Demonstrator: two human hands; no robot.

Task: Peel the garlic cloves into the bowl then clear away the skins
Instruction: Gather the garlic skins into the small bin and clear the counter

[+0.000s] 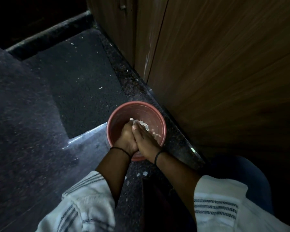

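Note:
A round reddish-brown bowl (117, 118) stands on a dark speckled stone ledge. Both my hands are inside it, pressed side by side. My left hand (126, 137) has its fingers curled down over pale garlic skins (143, 123) at the bottom of the bowl. My right hand (145, 138) lies flatter beside it, fingers stretched toward the same pale heap. Whether whole cloves lie among the skins is hidden by my hands and the dim light.
A wooden cabinet (224, 72) rises right behind the bowl. A dark mat (84, 77) with scattered skin flakes (100, 87) lies to the left. More white scraps (145, 173) sit on the stone ledge (179, 139) near my wrists. The scene is very dark.

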